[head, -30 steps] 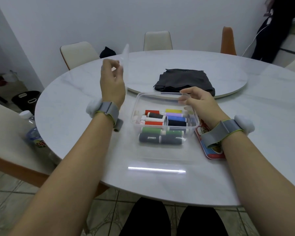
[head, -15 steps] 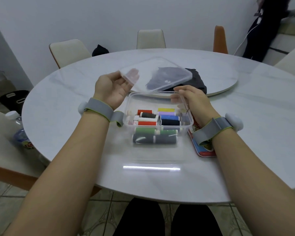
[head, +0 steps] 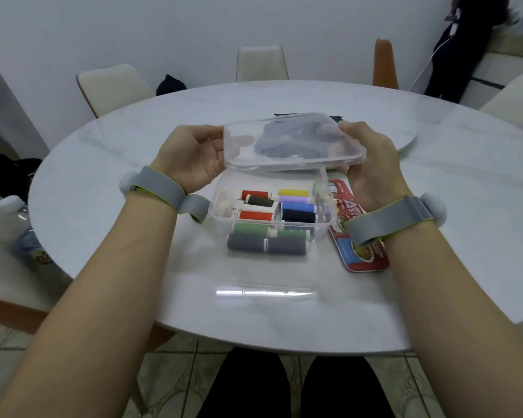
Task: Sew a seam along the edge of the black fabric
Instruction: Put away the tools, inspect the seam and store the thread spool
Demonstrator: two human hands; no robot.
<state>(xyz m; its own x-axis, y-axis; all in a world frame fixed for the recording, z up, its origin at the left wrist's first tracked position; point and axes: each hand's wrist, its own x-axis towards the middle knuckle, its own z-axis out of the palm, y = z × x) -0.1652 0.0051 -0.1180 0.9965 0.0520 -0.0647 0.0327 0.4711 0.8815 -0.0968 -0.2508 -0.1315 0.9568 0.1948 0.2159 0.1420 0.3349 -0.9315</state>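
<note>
Two hands now hold the clear lid (head: pixel 290 159) above the thread box (head: pixel 216 203): the right hand (head: pixel 372 164) has left the box rim to join the left hand (head: pixel 191 158), each grip clamped on one lid end.

"4ST" (rest hidden) on red packet (head: pixel 363 258)

Lid (head: pixel 245 158) and box (head: pixel 216 203) are seen as clear, glossy plastic. Table (head: pixel 254 312) is finished smooth, glossy, marble-look. Fabric (head: pixel 287 140), viewed through lid, is read as matt black cloth. Spools (head: pixel 266 245) are wound in matt thread. Packet (head: pixel 360 254) is printed glossy. Straps (head: pixel 160 188) are made of grey woven cloth.
</note>
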